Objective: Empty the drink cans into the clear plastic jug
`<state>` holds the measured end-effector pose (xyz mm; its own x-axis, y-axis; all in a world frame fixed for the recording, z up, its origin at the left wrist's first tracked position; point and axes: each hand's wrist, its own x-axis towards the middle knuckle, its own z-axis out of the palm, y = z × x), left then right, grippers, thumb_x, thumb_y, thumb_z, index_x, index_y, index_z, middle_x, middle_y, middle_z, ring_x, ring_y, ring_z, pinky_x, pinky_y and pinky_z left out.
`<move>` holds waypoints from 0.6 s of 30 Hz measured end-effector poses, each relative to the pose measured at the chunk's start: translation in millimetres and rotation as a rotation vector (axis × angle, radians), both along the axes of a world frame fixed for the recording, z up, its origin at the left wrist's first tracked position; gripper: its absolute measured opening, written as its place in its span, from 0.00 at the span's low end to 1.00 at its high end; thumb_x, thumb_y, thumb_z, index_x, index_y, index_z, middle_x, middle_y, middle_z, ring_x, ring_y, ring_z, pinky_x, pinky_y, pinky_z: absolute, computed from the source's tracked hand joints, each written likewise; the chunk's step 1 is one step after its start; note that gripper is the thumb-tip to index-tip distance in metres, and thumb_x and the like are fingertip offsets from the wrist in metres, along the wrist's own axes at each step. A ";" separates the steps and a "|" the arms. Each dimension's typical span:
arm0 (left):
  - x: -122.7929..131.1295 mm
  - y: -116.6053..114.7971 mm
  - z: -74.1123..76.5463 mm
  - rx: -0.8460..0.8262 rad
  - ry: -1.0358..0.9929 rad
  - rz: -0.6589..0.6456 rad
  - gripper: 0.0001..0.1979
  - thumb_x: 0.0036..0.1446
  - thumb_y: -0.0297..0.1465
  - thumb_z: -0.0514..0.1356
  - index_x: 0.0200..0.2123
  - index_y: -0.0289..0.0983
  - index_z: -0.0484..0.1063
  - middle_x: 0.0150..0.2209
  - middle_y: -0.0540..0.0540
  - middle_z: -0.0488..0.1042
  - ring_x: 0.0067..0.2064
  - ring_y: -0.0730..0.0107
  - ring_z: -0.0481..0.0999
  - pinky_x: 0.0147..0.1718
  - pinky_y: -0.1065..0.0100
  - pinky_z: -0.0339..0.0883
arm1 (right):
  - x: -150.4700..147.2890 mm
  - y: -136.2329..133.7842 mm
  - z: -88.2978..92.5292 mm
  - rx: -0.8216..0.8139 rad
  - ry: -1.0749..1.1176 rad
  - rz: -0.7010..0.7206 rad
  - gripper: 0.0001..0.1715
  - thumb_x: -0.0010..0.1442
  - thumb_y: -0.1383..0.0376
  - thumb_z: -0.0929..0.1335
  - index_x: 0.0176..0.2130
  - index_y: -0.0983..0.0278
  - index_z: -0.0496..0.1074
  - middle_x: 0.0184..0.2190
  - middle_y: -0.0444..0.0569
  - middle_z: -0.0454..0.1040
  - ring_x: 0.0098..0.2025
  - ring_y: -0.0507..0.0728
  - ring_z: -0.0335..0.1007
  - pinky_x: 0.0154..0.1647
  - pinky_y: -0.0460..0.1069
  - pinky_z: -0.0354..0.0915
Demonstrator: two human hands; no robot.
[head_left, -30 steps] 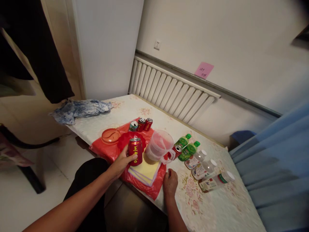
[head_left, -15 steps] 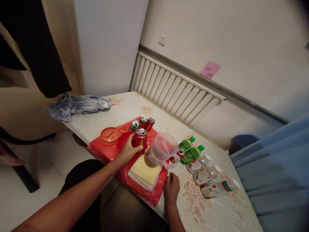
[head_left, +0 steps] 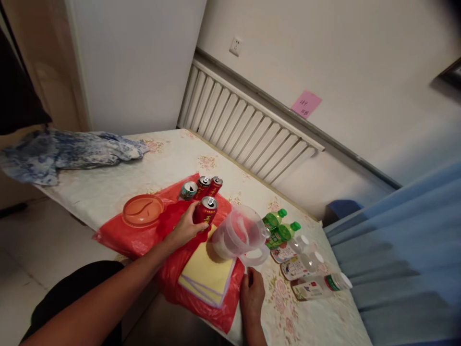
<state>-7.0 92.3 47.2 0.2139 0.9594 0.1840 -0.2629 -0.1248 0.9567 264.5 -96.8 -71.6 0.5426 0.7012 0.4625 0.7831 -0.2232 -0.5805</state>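
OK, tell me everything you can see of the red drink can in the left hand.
The red drink can looks metallic, with a silver-coloured top, a pull tab and yellow characters on its side, partly covered. It stands roughly upright, gripped by the left hand, thumb across its front. It is just left of the translucent pitcher. Whether its hidden base rests on anything, I cannot tell.

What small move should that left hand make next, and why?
I'd probably guide the red can a little toward the three cans, keeping it upright: the left hand grips its side, those cans stand grouped just beyond it, and the plastic jug sits close on its right, so that way seems less likely to bump it.
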 end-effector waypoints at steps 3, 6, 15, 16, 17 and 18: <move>-2.1 4.9 -5.7 -0.025 -0.046 -0.054 0.39 0.41 0.30 0.70 0.59 0.38 0.64 0.57 0.37 0.73 0.58 0.46 0.74 0.58 0.49 0.66 | 3.0 -1.3 -1.0 -0.013 0.017 0.002 0.16 0.60 0.57 0.64 0.41 0.63 0.75 0.37 0.55 0.78 0.40 0.64 0.75 0.43 0.55 0.69; -5.4 8.8 -10.5 -0.055 -0.076 -0.108 0.40 0.41 0.29 0.69 0.59 0.39 0.63 0.58 0.38 0.73 0.58 0.46 0.74 0.57 0.50 0.67 | 6.5 -2.1 -2.3 -0.027 0.027 -0.008 0.15 0.59 0.57 0.64 0.39 0.63 0.75 0.35 0.54 0.78 0.38 0.63 0.75 0.42 0.54 0.70; -19.9 28.2 -26.0 -0.019 0.011 -0.188 0.39 0.44 0.33 0.68 0.61 0.38 0.62 0.57 0.38 0.75 0.56 0.46 0.76 0.53 0.52 0.70 | -7.5 -4.2 17.9 -0.025 0.177 -0.066 0.17 0.56 0.54 0.66 0.36 0.64 0.75 0.33 0.53 0.79 0.35 0.61 0.74 0.39 0.52 0.69; -20.4 30.2 -27.6 -0.006 0.027 -0.185 0.39 0.44 0.33 0.68 0.61 0.38 0.62 0.57 0.38 0.74 0.56 0.46 0.75 0.54 0.52 0.70 | -9.7 -4.3 21.1 -0.025 0.209 -0.073 0.18 0.56 0.53 0.66 0.36 0.64 0.76 0.33 0.53 0.79 0.35 0.61 0.74 0.39 0.53 0.69; -20.6 31.8 -28.7 0.006 0.036 -0.187 0.39 0.44 0.34 0.68 0.61 0.38 0.62 0.57 0.38 0.74 0.56 0.46 0.75 0.54 0.51 0.70 | -11.5 -4.4 24.0 -0.022 0.244 -0.078 0.19 0.55 0.52 0.66 0.36 0.64 0.76 0.33 0.53 0.79 0.36 0.61 0.74 0.40 0.53 0.69; -20.7 32.9 -29.2 0.011 0.038 -0.191 0.39 0.44 0.34 0.67 0.61 0.38 0.61 0.57 0.38 0.74 0.56 0.46 0.75 0.54 0.51 0.70 | -12.7 -4.6 26.7 -0.015 0.284 -0.086 0.20 0.54 0.51 0.67 0.36 0.65 0.76 0.34 0.53 0.79 0.36 0.62 0.75 0.41 0.54 0.69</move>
